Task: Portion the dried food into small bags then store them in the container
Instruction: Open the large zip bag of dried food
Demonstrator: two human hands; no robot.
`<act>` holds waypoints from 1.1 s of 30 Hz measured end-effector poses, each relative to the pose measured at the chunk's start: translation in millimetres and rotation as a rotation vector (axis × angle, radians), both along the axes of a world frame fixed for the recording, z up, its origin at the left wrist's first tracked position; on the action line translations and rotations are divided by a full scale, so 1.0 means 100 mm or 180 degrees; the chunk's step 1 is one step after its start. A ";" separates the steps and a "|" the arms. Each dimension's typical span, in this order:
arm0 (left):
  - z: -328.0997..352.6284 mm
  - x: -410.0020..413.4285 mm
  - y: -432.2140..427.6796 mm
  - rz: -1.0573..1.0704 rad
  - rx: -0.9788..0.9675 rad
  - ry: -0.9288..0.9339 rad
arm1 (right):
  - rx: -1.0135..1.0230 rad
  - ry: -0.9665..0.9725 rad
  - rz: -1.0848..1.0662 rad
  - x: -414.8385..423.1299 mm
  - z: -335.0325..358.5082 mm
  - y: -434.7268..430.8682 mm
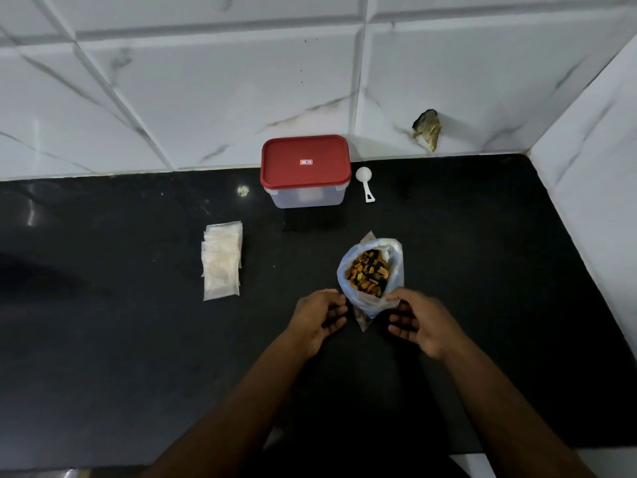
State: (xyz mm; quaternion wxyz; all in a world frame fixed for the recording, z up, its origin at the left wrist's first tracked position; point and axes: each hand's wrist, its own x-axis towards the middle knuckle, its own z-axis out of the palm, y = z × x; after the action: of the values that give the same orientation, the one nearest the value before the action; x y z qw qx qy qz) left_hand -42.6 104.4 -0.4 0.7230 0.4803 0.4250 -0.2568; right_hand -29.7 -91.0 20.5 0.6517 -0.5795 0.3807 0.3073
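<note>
Pinching the near rim of one open plastic bag [397, 267] between thumb and forefinger, the right hand [422, 322] sits at 5 o'clock from that bag, its other fingers loosely curled below. The left hand [319, 315] is at 7 o'clock, fingers curled, with its fingertips right at the bag's left edge; whether they actually grip the plastic cannot be told. Both forearms reach in from 6 o'clock.

The bag stands upright on one black counter [138, 339] with its mouth spread wide, showing a heap of dried food [367, 272] in orange, yellow and dark pieces.

Taking the bag as the centre of the dial:
- One container [305, 196], clear-walled, stands at 11 o'clock against the wall, well apart from the bag. Its single red lid [305, 160] is on.
- One white scoop [365, 183] lies at 12 o'clock, just beside the container's right side, bowl toward the wall and handle toward the bag.
- One fanned stack of small bags [222, 260] lies flat at 9 o'clock, well apart from the hands. Several overlap; the exact count cannot be told.
- One ragged hole [427, 129] in the white marbled wall tiles [206, 98] shows at 1 o'clock.
</note>
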 end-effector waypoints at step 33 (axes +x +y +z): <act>0.07 1.10 -0.03 -0.2017 0.0855 -0.0720 | -0.1021 -0.0393 0.0939 0.91 -0.19 0.13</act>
State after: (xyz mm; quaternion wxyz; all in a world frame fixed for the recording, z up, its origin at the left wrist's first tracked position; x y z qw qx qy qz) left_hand 67.9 101.4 6.9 0.5803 0.7043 0.2023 -0.3553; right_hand 61.3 -78.0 1.1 0.5213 -0.7428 0.2952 0.2988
